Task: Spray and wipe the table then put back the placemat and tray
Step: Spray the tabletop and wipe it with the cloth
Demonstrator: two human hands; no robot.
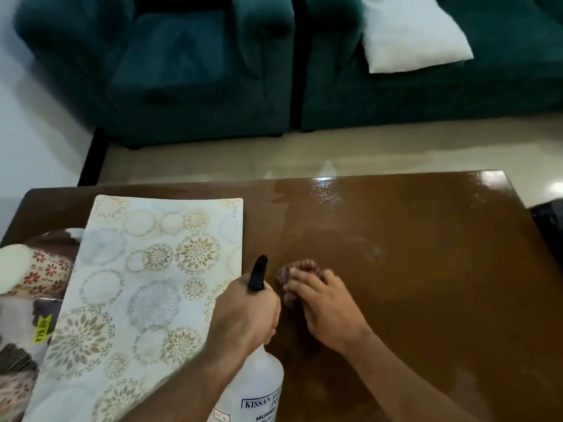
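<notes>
My left hand [246, 315] grips the neck of a white spray bottle [256, 388] with a black nozzle [258, 273], held above the table's near edge. My right hand [326, 306] presses a small brownish cloth [297, 271] flat on the glossy brown table [426, 269]. Wet streaks shine on the tabletop beyond the cloth. A pale placemat [146, 293] with round floral patterns lies on the left half of the table. Under its left edge a tray [18, 351] with a flowered cup [36, 269] partly shows.
Teal sofas [198, 71] stand beyond the table across a strip of beige floor, with a white cushion [411, 32] on the right one. A dark object [548, 226] sits off the table's right edge.
</notes>
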